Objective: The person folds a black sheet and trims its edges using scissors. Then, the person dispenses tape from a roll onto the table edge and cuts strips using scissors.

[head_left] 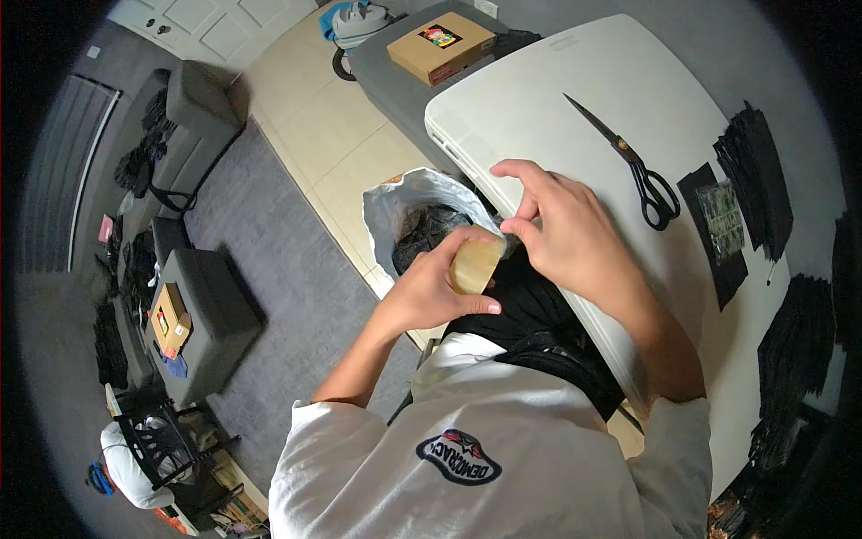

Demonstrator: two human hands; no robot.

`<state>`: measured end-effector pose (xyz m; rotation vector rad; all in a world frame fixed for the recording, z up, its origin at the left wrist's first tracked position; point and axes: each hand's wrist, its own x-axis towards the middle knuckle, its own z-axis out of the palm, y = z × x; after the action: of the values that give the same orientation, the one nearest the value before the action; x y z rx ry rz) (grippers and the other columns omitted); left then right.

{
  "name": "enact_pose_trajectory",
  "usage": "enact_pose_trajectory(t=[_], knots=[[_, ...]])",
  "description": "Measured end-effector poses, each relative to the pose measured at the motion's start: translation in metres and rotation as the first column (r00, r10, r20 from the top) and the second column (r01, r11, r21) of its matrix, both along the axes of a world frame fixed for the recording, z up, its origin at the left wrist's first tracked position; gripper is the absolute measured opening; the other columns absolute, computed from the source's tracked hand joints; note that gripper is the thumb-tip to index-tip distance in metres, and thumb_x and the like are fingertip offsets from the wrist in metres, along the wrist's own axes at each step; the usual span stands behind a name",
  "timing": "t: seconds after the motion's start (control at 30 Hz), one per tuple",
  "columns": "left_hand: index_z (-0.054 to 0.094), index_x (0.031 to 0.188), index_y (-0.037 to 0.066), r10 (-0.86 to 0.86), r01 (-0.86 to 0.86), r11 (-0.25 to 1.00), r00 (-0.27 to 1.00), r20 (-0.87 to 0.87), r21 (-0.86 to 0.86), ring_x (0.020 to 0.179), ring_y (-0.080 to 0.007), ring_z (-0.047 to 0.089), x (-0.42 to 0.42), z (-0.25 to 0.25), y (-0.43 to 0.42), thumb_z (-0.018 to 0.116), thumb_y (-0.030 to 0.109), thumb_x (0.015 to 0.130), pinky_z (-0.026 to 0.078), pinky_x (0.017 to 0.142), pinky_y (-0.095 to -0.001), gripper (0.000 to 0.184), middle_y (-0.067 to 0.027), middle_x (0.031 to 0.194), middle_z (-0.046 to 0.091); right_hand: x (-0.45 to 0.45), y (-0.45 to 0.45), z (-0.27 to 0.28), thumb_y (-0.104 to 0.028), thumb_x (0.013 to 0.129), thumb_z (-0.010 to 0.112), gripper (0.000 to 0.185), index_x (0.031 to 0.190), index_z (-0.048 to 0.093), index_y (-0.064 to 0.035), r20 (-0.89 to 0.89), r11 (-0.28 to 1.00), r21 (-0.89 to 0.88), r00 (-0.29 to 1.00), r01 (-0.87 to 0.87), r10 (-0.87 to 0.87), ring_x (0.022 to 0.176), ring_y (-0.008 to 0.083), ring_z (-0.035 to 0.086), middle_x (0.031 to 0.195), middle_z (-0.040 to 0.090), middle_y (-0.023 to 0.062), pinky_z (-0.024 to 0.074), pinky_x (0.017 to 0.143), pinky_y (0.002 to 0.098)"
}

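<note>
My left hand [426, 289] is wrapped around a pale yellow, slightly see-through block-like piece [476, 264]; its exact kind is unclear. Just to the right, my right hand [570, 229] has its thumb and another finger pinched together, with the index finger lifted away. Whatever lies in that pinch is too small to make out. Behind both hands stands an open silvery-white bag [382, 216] with dark, hair-like material [422, 235] inside. Black cloth [530, 301] lies on my lap, below the hands.
On the white table [530, 90] lie black-handled scissors [633, 166], a clear packet [721, 218] on black material, and black bundles [759, 180] by the right edge. A cardboard box [440, 47] sits beyond. Another person [133, 463] is at lower left, near a grey ottoman [211, 314].
</note>
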<state>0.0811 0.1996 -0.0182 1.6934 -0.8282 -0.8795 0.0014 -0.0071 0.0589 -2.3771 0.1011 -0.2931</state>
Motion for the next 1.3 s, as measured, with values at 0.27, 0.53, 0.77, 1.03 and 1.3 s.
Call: enact_pose_trajectory(t=[0.27,0.53,0.77,1.03,1.3], knots=[[0.054,0.139,0.011,0.053,-0.075,0.966,0.994,0.092,0.249,0.109,-0.0410,0.072,0.010,-0.010,-0.005,0.096,0.044,0.072,0.055,0.092,-0.0464,0.086,-0.0209,0.108,0.075,-0.013,0.023,0.025,0.007,0.085,0.069,0.035,0.116,0.059,-0.0049,0.034,0.989,-0.016,0.988,-0.149,0.150,0.079,0.0293,0.067,0.096,0.065,0.0130,0.0525,0.076,0.0433],[0.056,0.133,0.007,0.041,-0.053,0.998,0.971,-0.235,-0.043,0.082,-0.0170,0.073,0.021,-0.017,0.007,0.081,0.038,0.093,0.058,0.074,-0.0321,0.056,-0.0072,0.095,0.070,0.035,-0.023,0.007,-0.005,0.085,0.082,0.026,0.092,0.057,-0.0016,-0.149,0.989,0.151,0.989,0.000,0.022,0.070,0.0144,0.062,0.075,0.064,0.0073,0.0481,0.064,0.0316],[0.055,0.140,0.008,-0.031,-0.027,0.994,0.858,-0.513,-0.107,0.085,-0.0200,0.075,0.037,-0.001,0.008,0.053,0.028,0.112,0.060,0.074,-0.0321,0.035,-0.0112,0.107,0.069,0.066,-0.049,-0.039,-0.007,0.088,0.081,0.028,0.085,0.054,-0.0023,-0.190,0.985,0.171,0.982,0.007,0.026,0.065,0.0116,0.057,0.070,0.060,0.0039,0.0459,0.062,0.0291],[0.048,0.151,0.009,-0.073,0.029,0.996,0.828,-0.556,-0.088,0.083,-0.0159,0.073,0.056,0.008,0.005,0.055,0.015,0.109,0.060,0.075,-0.0298,0.043,-0.0093,0.101,0.070,0.072,-0.056,-0.048,-0.005,0.088,0.079,0.026,0.081,0.054,-0.0026,-0.249,0.990,0.141,0.968,0.014,0.022,0.062,0.0113,0.055,0.068,0.060,0.0040,0.0449,0.058,0.0299],[0.051,0.150,0.009,-0.087,0.057,0.995,0.861,-0.501,-0.076,0.079,-0.0165,0.074,0.062,0.003,0.000,0.054,0.015,0.107,0.059,0.068,-0.0283,0.043,-0.0107,0.107,0.071,0.071,-0.053,-0.037,-0.013,0.085,0.082,0.035,0.071,0.052,-0.0015,-0.227,0.998,0.030,0.973,0.053,-0.045,0.057,0.0181,0.054,0.060,0.056,0.0099,0.0431,0.055,0.0368]])
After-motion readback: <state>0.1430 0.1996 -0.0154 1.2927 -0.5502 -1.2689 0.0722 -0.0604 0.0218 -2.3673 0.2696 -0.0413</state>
